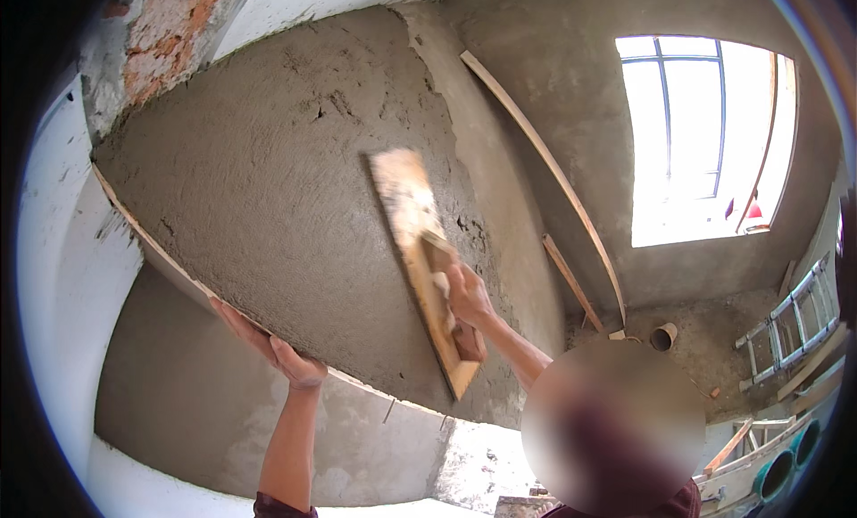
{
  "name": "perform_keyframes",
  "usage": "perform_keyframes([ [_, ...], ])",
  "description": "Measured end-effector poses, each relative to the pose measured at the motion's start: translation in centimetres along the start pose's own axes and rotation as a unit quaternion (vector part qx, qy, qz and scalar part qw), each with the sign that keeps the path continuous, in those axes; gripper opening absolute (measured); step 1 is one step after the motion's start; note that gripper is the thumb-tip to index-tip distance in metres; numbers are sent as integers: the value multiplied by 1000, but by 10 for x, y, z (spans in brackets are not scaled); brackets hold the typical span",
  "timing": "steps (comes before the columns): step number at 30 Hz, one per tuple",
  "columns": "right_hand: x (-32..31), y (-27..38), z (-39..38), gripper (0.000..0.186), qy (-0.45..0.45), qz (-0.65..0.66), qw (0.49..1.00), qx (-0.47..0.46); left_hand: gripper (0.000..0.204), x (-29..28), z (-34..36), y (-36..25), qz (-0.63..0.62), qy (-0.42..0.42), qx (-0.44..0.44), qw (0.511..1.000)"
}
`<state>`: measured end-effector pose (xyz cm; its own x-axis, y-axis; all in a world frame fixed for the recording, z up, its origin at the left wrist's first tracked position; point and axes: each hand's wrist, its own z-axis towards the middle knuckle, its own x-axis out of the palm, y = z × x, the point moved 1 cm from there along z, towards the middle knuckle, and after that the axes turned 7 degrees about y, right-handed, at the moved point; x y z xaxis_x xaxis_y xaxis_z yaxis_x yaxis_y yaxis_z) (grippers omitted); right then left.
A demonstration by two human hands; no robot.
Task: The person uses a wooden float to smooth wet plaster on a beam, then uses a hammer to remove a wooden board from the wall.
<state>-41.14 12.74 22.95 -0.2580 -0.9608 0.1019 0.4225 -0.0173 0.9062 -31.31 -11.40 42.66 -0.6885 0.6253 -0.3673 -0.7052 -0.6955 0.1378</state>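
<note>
My right hand (pixel 470 295) is closed round the handle of a long wooden float (pixel 406 201). The float's board stands tilted against a wall coated in wet grey plaster (pixel 268 188). Its upper end is smeared with pale mortar and slightly blurred. Down to the left, my left hand (pixel 281 353) lies along the plaster's lower edge, fingers stretched out and touching a thin wooden strip (pixel 147 237) that follows this edge. The plaster looks combed and mostly even, with rough pits near its right border, where a smoother, lighter grey band (pixel 473 152) begins.
A bright barred window (pixel 696 134) is at the upper right. Long wooden battens (pixel 553 170) lean on the wall beside it. A bucket (pixel 663 337), a ladder (pixel 790 326) and green pipes (pixel 775 473) lie to the right. Exposed brick (pixel 170 41) shows at the upper left. A blurred round patch covers the lower right.
</note>
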Motion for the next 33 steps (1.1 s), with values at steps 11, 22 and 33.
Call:
perform_keyframes([
  [11,-60,-29,112,71,-72,-34,995,67,84,10,-3,-3,11,20,-11,1000],
  [22,2,67,21,50,28,-23,990,-140,82,1,8,-15,-32,7,-35,999],
  [33,-38,-67,62,60,-36,-85,993,76,80,12,-1,-5,-43,0,-18,999],
])
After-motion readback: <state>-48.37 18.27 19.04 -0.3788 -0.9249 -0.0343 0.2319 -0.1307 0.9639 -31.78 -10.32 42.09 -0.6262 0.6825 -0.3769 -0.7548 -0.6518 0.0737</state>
